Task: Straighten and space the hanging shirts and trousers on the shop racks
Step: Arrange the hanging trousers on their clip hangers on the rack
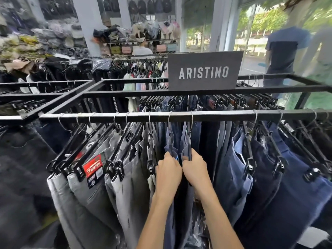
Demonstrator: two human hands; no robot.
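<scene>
- Shop floor crowded with clothing racks; a grey ARISTINO sign (204, 71) stands on the frame behind the black rail (224, 116) I'm working at.
- Trousers hang from clip hangers along that rail: grey trousers (93, 193) fanned out at the left, dark jeans (264, 177) at the right, blue trousers (196, 135) in the middle.
- My left hand (168, 174) has its fingers curled into the edge of one blue pair. My right hand (195, 169) is clamped round the neighbouring clip hanger (189, 141). The two hands touch.
- I judge this to be the spacing step, parting two close-hung pairs.
- Next I'd slide their hooks apart along the rail to match the neighbouring gaps, then square each hanger.
</scene>
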